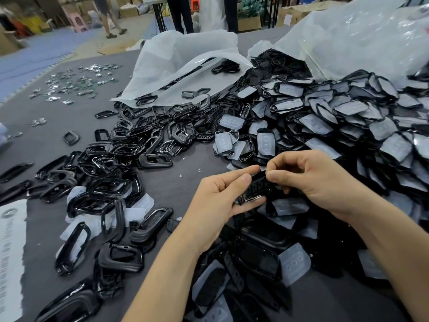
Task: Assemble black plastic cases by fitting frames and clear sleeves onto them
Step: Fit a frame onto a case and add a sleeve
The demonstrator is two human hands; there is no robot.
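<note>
Frames (226, 67) lie in the white bag (185, 49), black parts (278, 61) in the clear bag (359, 36).

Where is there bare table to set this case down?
Bare grey table lies between the frame pile and the left hand; more left of the frames, before the small metal parts. The sleeved-case heap on the right is crowded.
</note>
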